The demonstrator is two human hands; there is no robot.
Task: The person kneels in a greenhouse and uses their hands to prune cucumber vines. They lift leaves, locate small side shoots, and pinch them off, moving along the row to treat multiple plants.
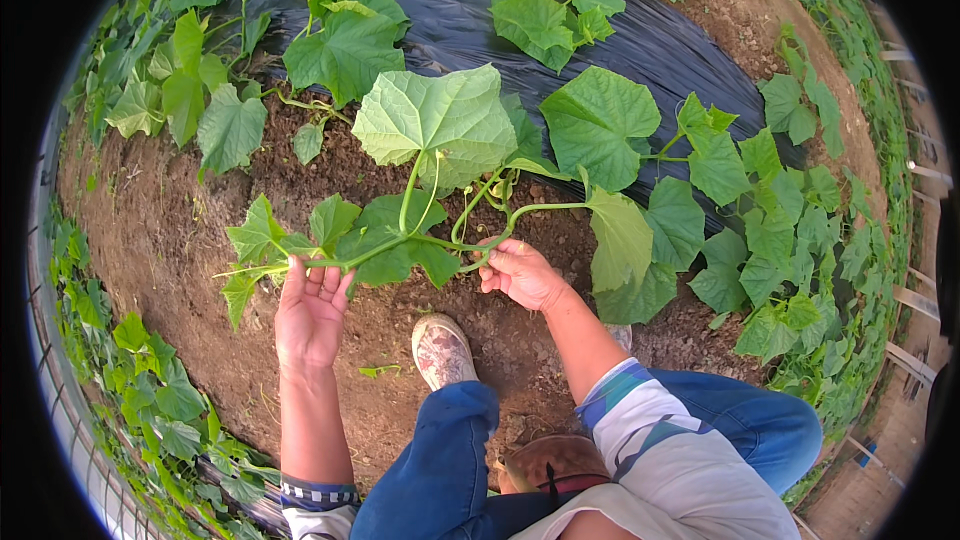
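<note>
A green cucumber-like vine (375, 249) is held up across the space before me. My left hand (311, 315), palm up, pinches its stem near the leafy tip at the left. My right hand (521, 271) has its fingers closed on a looped part of the stem farther right. Between the hands a large pale leaf (442, 120) stands on an upright stalk, its underside showing. Thin tendrils and small yellowish buds sit near the loop. The stem runs on to the right, behind a drooping leaf (621, 236).
Black plastic mulch (450, 22) covers the bed ahead, with more vine plants (341, 52) on it. Bare brown soil (187, 240) lies around my shoe (442, 351). Further rows of vines (169, 390) stand at the left and the far right. A brown object (555, 457) is between my legs.
</note>
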